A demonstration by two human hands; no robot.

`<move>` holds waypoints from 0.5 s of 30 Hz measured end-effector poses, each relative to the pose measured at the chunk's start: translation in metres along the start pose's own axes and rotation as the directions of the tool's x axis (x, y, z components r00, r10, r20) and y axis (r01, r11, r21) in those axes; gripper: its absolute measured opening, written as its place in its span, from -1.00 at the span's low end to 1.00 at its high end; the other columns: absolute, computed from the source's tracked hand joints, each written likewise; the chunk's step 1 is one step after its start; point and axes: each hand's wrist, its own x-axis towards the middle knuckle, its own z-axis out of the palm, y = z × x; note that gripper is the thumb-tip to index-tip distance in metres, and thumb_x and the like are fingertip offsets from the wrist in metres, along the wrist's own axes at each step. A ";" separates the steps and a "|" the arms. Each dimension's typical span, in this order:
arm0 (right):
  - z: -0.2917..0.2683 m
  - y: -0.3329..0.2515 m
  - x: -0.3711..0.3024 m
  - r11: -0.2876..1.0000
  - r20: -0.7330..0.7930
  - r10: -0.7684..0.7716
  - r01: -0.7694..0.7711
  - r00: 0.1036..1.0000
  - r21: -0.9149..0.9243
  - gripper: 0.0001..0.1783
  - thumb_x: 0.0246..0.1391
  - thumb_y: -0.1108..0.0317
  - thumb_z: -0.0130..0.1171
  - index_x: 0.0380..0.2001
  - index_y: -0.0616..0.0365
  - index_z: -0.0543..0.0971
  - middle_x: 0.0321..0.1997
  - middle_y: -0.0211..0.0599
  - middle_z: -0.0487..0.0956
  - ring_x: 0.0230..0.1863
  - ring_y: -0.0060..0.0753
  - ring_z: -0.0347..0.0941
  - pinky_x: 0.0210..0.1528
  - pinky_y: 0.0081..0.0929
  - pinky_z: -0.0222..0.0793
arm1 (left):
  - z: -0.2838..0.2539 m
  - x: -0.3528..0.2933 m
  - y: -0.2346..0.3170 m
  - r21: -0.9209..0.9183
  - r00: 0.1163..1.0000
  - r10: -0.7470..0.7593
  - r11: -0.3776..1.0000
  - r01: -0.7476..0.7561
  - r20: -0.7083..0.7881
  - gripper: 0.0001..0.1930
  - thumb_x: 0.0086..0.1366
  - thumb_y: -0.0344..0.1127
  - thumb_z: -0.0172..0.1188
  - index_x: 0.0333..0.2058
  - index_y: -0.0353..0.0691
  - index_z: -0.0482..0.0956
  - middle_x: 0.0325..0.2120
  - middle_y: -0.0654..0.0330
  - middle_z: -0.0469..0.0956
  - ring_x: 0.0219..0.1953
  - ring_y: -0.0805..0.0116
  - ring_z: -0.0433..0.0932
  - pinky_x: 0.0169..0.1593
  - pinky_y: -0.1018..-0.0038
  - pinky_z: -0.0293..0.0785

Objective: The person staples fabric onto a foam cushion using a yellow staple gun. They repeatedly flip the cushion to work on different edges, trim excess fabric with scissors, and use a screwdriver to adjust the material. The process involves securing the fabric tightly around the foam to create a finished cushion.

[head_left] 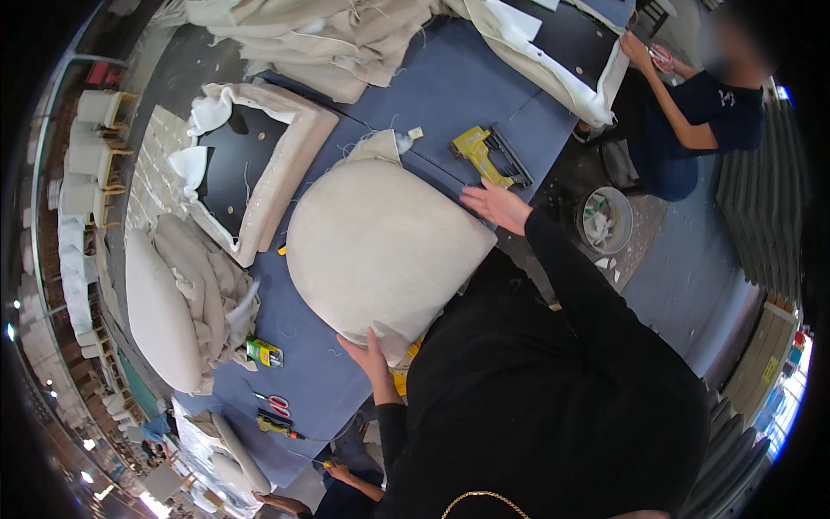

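Note:
An upholstered beige chair-back panel point(380, 242), rounded at one end, lies on the blue-grey table against my body. At its lower left edge, my left hand point(370, 356) touches the fabric with fingers apart. My right hand point(497, 206) is stretched out flat beside the panel's right edge, holding nothing. Just beyond those fingers lies a yellow-and-black staple gun point(474, 149). Loose fabric and white stuffing point(403, 143) stick out at the panel's far end.
More beige upholstered pieces point(290, 164) and heaped fabric point(320, 39) lie around the table point(294, 320). Red-handled scissors point(275, 403), another staple gun point(277, 424) and a green-yellow box point(264, 352) lie left. A co-worker point(692, 121) works at far right, near a waste bucket point(605, 221).

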 end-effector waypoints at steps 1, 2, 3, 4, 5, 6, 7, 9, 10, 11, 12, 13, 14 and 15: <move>-0.004 0.010 -0.006 0.996 0.003 0.066 -0.066 0.998 0.051 0.05 0.69 -0.41 -0.36 0.80 0.23 -0.11 0.91 -0.09 -0.05 0.90 -0.27 -0.17 0.86 -0.21 -0.33 | 0.003 0.008 0.005 -0.161 0.997 -0.071 0.984 0.076 0.037 0.11 0.57 -0.20 0.42 0.75 -0.23 -0.26 0.74 -0.18 -0.08 0.76 -0.09 -0.07 0.73 0.00 -0.08; -0.005 0.019 -0.012 0.998 0.024 0.047 -0.048 0.999 0.029 0.09 0.67 -0.41 -0.31 0.79 0.31 -0.12 0.92 -0.06 -0.09 0.89 -0.29 -0.16 0.86 -0.31 -0.32 | 0.006 0.014 0.009 -0.151 0.994 -0.107 0.982 0.111 0.038 0.16 0.56 -0.17 0.43 0.75 -0.19 -0.33 0.75 -0.12 -0.13 0.76 -0.07 -0.10 0.74 0.02 -0.11; -0.005 0.024 -0.009 0.997 0.010 0.030 -0.031 0.999 0.074 0.09 0.67 -0.41 -0.30 0.79 0.30 -0.12 0.92 -0.05 -0.09 0.89 -0.29 -0.16 0.86 -0.31 -0.32 | 0.009 0.018 0.012 -0.155 0.989 -0.141 0.977 0.144 0.034 0.21 0.56 -0.13 0.44 0.75 -0.16 -0.40 0.77 -0.07 -0.18 0.77 -0.05 -0.13 0.75 0.03 -0.15; -0.005 0.025 -0.004 0.995 0.024 0.022 -0.024 0.999 0.098 0.08 0.67 -0.40 -0.29 0.79 0.30 -0.12 0.92 -0.04 -0.10 0.89 -0.29 -0.16 0.86 -0.30 -0.32 | 0.012 0.021 0.014 -0.161 0.983 -0.183 0.970 0.184 0.019 0.26 0.55 -0.09 0.46 0.75 -0.13 -0.48 0.78 -0.02 -0.24 0.78 -0.03 -0.15 0.75 0.05 -0.18; -0.005 0.024 0.005 0.990 0.007 0.028 -0.029 1.000 0.137 0.08 0.66 -0.40 -0.28 0.79 0.29 -0.12 0.92 -0.04 -0.10 0.89 -0.29 -0.16 0.86 -0.30 -0.32 | 0.015 0.023 0.015 -0.141 0.983 -0.183 0.973 0.185 0.023 0.27 0.55 -0.09 0.46 0.75 -0.11 -0.50 0.79 0.00 -0.29 0.78 -0.02 -0.19 0.76 0.05 -0.22; -0.004 0.021 0.019 0.993 0.023 0.035 -0.038 0.999 0.109 0.04 0.67 -0.37 -0.26 0.80 0.24 -0.07 0.92 -0.09 -0.09 0.90 -0.31 -0.18 0.85 -0.34 -0.28 | 0.017 0.023 0.016 -0.124 0.982 -0.190 0.974 0.191 0.017 0.29 0.55 -0.09 0.45 0.75 -0.09 -0.53 0.79 0.02 -0.35 0.79 -0.01 -0.23 0.76 0.05 -0.25; -0.003 0.016 0.036 0.998 0.062 0.023 -0.026 0.998 0.051 0.05 0.66 -0.38 -0.25 0.80 0.25 -0.07 0.92 -0.09 -0.11 0.90 -0.30 -0.20 0.86 -0.33 -0.30 | 0.019 0.024 0.017 -0.106 0.973 -0.229 0.968 0.228 -0.006 0.30 0.55 -0.08 0.45 0.75 -0.07 -0.56 0.80 0.04 -0.40 0.80 0.00 -0.26 0.77 0.04 -0.28; 0.000 0.006 0.069 0.999 0.081 0.040 -0.036 0.996 -0.040 0.08 0.65 -0.41 -0.22 0.79 0.25 -0.07 0.93 -0.10 -0.14 0.91 -0.29 -0.23 0.86 -0.31 -0.32 | 0.020 0.023 0.018 -0.121 0.977 -0.214 0.970 0.212 -0.002 0.26 0.58 -0.17 0.42 0.74 -0.09 -0.56 0.79 0.03 -0.39 0.79 0.01 -0.23 0.76 0.05 -0.21; 0.000 0.002 0.083 0.998 0.104 0.044 -0.038 0.994 -0.059 0.13 0.61 -0.45 -0.19 0.79 0.24 -0.08 0.93 -0.10 -0.14 0.91 -0.26 -0.24 0.87 -0.28 -0.33 | 0.019 0.022 0.019 -0.130 0.971 -0.240 0.963 0.235 -0.021 0.25 0.59 -0.21 0.40 0.74 -0.11 -0.56 0.79 0.02 -0.39 0.79 0.02 -0.21 0.76 0.06 -0.18; 0.000 -0.002 0.094 0.994 0.117 0.071 -0.061 0.991 -0.088 0.17 0.57 -0.49 -0.15 0.80 0.24 -0.08 0.93 -0.10 -0.14 0.91 -0.23 -0.24 0.87 -0.25 -0.34 | 0.019 0.021 0.020 -0.130 0.976 -0.217 0.968 0.216 0.001 0.24 0.59 -0.20 0.40 0.74 -0.09 -0.56 0.79 0.02 -0.38 0.79 0.02 -0.22 0.75 0.05 -0.17; 0.000 -0.002 0.099 0.992 0.126 0.080 -0.067 0.989 -0.106 0.21 0.54 -0.53 -0.12 0.80 0.24 -0.09 0.93 -0.10 -0.14 0.91 -0.21 -0.25 0.87 -0.22 -0.35 | 0.019 0.020 0.021 -0.133 0.978 -0.211 0.969 0.210 0.010 0.24 0.60 -0.20 0.39 0.75 -0.08 -0.56 0.79 0.02 -0.38 0.79 0.01 -0.22 0.75 0.05 -0.17; -0.001 -0.002 0.100 0.987 0.128 0.121 -0.105 0.984 -0.123 0.22 0.54 -0.54 -0.12 0.80 0.23 -0.08 0.93 -0.10 -0.14 0.91 -0.19 -0.26 0.87 -0.21 -0.34 | 0.019 0.019 0.022 -0.136 0.973 -0.232 0.964 0.229 -0.007 0.24 0.60 -0.19 0.39 0.75 -0.07 -0.56 0.79 0.02 -0.38 0.79 0.01 -0.22 0.75 0.05 -0.16; -0.003 -0.001 0.096 0.983 0.124 0.142 -0.125 0.982 -0.131 0.22 0.53 -0.55 -0.13 0.80 0.22 -0.07 0.93 -0.11 -0.13 0.91 -0.18 -0.26 0.87 -0.20 -0.34 | 0.019 0.018 0.022 -0.150 0.979 -0.205 0.967 0.205 0.018 0.23 0.60 -0.19 0.39 0.75 -0.07 -0.54 0.79 0.02 -0.37 0.79 0.01 -0.22 0.75 0.05 -0.16; -0.006 0.000 0.089 0.980 0.102 0.165 -0.151 0.981 -0.133 0.22 0.53 -0.56 -0.13 0.80 0.22 -0.07 0.93 -0.11 -0.13 0.91 -0.17 -0.27 0.87 -0.20 -0.34 | 0.019 0.018 0.022 -0.163 0.979 -0.205 0.965 0.205 0.018 0.21 0.61 -0.19 0.38 0.76 -0.06 -0.52 0.79 0.02 -0.37 0.79 0.01 -0.21 0.75 0.05 -0.16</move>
